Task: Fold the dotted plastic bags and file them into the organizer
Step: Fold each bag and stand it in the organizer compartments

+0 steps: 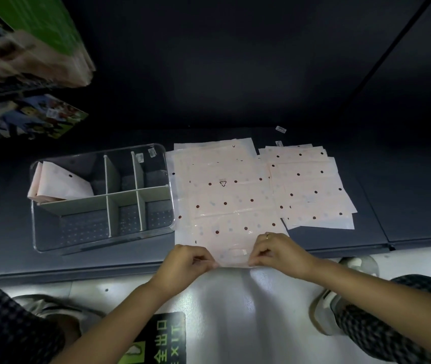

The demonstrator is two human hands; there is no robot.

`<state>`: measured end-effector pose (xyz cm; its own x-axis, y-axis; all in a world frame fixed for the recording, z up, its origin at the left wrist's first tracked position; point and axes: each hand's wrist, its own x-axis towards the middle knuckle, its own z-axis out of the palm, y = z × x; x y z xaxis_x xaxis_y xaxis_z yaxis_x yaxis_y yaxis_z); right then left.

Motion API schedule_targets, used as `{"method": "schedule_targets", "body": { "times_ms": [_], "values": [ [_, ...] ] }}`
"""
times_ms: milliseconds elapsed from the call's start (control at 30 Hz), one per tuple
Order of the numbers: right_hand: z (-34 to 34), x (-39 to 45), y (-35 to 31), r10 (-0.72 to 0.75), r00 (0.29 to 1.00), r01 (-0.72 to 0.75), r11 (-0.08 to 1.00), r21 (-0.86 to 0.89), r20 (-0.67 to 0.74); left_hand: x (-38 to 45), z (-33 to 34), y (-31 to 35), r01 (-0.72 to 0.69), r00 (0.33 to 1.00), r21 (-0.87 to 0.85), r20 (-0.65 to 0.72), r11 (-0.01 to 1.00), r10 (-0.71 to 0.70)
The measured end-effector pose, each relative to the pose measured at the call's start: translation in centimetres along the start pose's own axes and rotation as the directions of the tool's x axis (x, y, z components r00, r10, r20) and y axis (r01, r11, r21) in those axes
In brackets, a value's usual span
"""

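— While both hands are pinching the near edge of the top dotted bag point(231, 206), which way is the fold lying?

— From the head view, away from the person. The bag is stretching lengthwise from that pinched edge toward the back of the desk point(235, 119), so lifting the edge and carrying it forward looks like the coming move. The left hand point(182, 261) is gripping the near-left corner, the right hand point(282, 254) the near-right one; neither is nearer.

— And the organizer point(102, 198)?

— Sitting just left of the bag, nearer the left hand. One folded bag point(60, 183) is leaning in its far-left compartment.

— Anything unclear?

— A second pile point(311, 185) is lying right of the bag; how many sheets are lying under the held one I cannot tell. Fingertips are tucking under the edge, hidden.
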<state>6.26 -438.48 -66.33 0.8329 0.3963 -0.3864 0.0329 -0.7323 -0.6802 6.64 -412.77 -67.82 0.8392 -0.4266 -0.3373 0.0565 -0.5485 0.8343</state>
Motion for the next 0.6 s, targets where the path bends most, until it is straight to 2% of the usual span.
{"method": "schedule_targets", "body": {
  "times_ms": [233,367,467,600],
  "values": [
    [-1.6,0.3,-1.3,0.049,0.998,-0.053,0.985,0.161,0.027,0.0,-1.2,2.0,0.05,0.998,-0.302,0.061,0.952,-0.033],
    [-2.7,0.5,-1.9,0.087,0.992,-0.106,0.965,0.239,0.087,0.2,-1.8,2.9,0.083,0.996,-0.46,0.061,0.884,-0.062],
    [-4.1,0.5,-2.5,0.073,0.981,-0.11,0.971,0.211,0.177,0.2,-2.3,3.8,0.072,0.997,-0.485,0.062,0.872,-0.048],
    [-6.1,0.8,-4.0,0.043,0.965,-0.094,0.977,0.19,0.259,0.6,-2.7,4.5,0.019,0.999,-0.455,-0.021,0.89,-0.032]
  ]
}}
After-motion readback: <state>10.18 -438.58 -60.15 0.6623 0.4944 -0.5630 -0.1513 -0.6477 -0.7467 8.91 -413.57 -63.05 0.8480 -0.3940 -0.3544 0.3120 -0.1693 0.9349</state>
